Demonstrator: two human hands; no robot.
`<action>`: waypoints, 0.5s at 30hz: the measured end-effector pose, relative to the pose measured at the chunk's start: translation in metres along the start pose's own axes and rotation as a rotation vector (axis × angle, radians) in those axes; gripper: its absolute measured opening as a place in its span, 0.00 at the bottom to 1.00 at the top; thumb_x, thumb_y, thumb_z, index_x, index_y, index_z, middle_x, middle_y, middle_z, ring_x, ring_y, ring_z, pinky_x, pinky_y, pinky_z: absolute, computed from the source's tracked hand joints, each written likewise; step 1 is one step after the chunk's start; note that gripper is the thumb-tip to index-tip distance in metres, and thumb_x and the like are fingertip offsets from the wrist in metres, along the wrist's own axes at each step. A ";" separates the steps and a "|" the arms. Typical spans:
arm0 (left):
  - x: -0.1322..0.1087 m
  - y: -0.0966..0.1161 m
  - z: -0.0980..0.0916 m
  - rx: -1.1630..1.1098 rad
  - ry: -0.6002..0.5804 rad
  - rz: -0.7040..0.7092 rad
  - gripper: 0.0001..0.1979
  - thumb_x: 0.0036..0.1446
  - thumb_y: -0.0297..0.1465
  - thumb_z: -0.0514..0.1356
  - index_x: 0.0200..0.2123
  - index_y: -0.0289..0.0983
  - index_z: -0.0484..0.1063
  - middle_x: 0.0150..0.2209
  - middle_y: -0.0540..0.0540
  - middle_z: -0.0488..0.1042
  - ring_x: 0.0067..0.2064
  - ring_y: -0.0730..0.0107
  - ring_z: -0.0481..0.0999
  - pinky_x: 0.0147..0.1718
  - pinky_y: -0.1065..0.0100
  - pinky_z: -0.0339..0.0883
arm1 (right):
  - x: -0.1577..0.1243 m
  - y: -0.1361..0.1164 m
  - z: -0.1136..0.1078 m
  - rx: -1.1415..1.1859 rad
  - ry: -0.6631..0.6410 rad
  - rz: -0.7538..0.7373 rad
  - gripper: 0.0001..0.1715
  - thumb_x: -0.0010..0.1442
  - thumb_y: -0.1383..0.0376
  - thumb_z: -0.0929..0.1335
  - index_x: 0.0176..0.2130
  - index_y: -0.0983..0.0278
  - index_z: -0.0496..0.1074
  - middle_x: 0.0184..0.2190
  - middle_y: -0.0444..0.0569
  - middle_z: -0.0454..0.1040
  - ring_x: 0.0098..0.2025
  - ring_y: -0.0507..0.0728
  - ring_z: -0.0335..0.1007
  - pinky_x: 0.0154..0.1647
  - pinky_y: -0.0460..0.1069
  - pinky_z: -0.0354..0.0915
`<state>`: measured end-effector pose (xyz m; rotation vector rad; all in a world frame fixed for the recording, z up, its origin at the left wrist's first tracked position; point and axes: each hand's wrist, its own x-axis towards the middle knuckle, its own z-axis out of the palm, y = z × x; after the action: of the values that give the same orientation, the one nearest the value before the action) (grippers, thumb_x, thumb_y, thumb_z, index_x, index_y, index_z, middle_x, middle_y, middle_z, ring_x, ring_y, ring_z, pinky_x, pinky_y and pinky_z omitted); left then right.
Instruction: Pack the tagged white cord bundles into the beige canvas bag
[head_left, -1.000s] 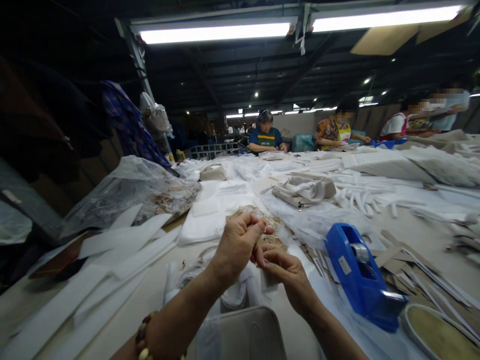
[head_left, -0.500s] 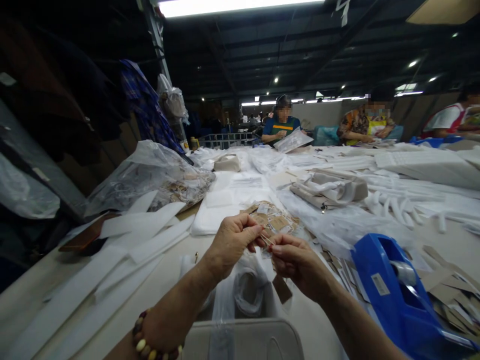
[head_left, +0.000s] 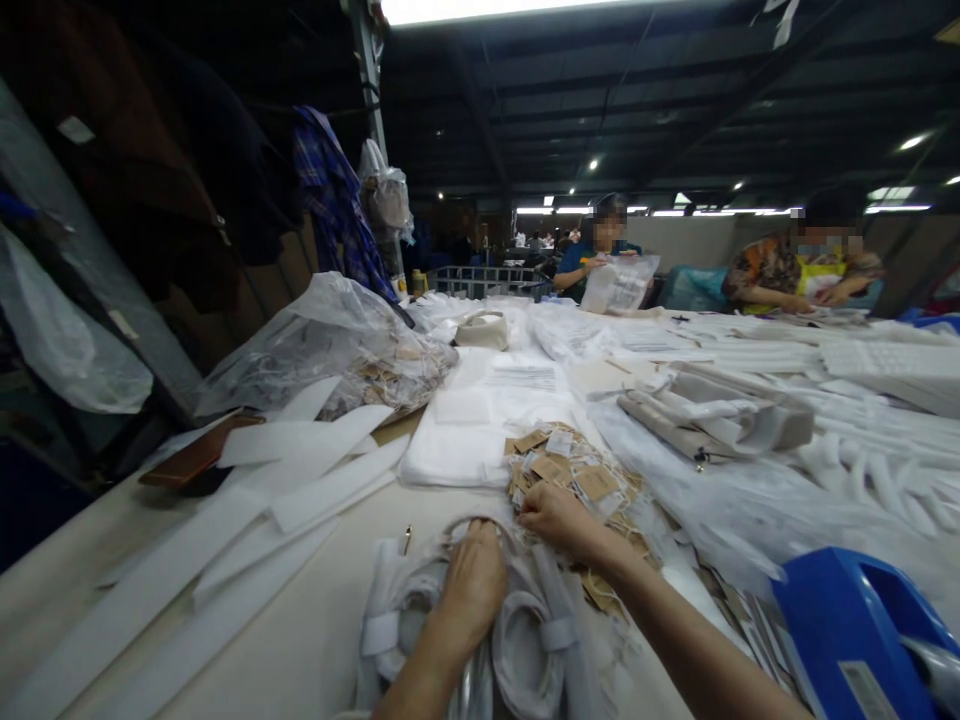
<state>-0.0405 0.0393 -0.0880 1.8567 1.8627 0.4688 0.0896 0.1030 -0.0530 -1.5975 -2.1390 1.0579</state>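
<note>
My left hand (head_left: 474, 585) rests palm down on a pile of coiled white cords (head_left: 525, 640) wrapped in white bands, its fingers curled over them. My right hand (head_left: 553, 518) reaches forward to the near edge of a heap of small brown and white paper tags (head_left: 574, 472), fingertips pinched at the tags; whether it holds one is hidden. A small gold pin (head_left: 407, 539) lies on the table just left of the cords.
A blue tape dispenser (head_left: 862, 630) stands at the lower right. White strips (head_left: 300, 480) lie at left, a clear plastic bag of tags (head_left: 330, 345) behind them. Folded white cloth (head_left: 480, 420) and beige bags (head_left: 720, 415) lie beyond. Other people sit working at the table's far side.
Both hands came apart from a raised pinch and dropped: the left onto the cords, the right to the tag heap. The camera has turned left and moved forward.
</note>
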 end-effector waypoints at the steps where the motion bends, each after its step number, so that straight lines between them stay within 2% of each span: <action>1: 0.000 0.001 0.001 -0.013 0.017 -0.018 0.20 0.53 0.16 0.44 0.43 0.28 0.70 0.44 0.33 0.72 0.46 0.58 0.71 0.44 0.64 0.60 | 0.003 -0.001 0.003 -0.004 -0.068 0.001 0.12 0.45 0.77 0.66 0.16 0.65 0.63 0.13 0.36 0.55 0.19 0.48 0.52 0.23 0.45 0.47; 4: 0.000 0.003 0.001 -0.074 0.063 -0.089 0.18 0.57 0.19 0.45 0.44 0.31 0.71 0.43 0.37 0.74 0.45 0.61 0.72 0.43 0.67 0.60 | 0.009 -0.003 0.007 0.037 -0.263 -0.011 0.10 0.48 0.77 0.64 0.20 0.66 0.66 0.13 0.35 0.58 0.17 0.47 0.51 0.21 0.44 0.49; 7: 0.001 0.005 0.001 -0.130 0.080 -0.142 0.17 0.57 0.19 0.46 0.39 0.34 0.73 0.39 0.42 0.76 0.41 0.66 0.73 0.38 0.70 0.60 | 0.010 -0.002 0.009 0.083 -0.359 -0.025 0.11 0.47 0.77 0.61 0.21 0.66 0.67 0.13 0.35 0.57 0.17 0.46 0.51 0.19 0.42 0.49; 11: 0.003 0.004 0.004 -0.145 0.112 -0.190 0.16 0.55 0.19 0.46 0.29 0.34 0.73 0.31 0.42 0.76 0.34 0.65 0.73 0.33 0.69 0.59 | 0.011 0.002 0.011 0.044 -0.346 -0.049 0.10 0.46 0.76 0.61 0.23 0.66 0.69 0.14 0.36 0.58 0.17 0.46 0.52 0.19 0.41 0.50; 15: 0.001 0.000 0.010 -0.058 0.185 -0.121 0.17 0.54 0.18 0.46 0.30 0.34 0.74 0.34 0.41 0.75 0.39 0.61 0.72 0.38 0.67 0.58 | 0.008 0.003 0.006 -0.113 -0.269 -0.091 0.12 0.45 0.74 0.62 0.27 0.65 0.74 0.16 0.38 0.63 0.19 0.47 0.59 0.20 0.41 0.54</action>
<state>-0.0349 0.0394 -0.0958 1.7009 2.0454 0.6639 0.0852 0.1088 -0.0608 -1.4595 -2.4607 1.2000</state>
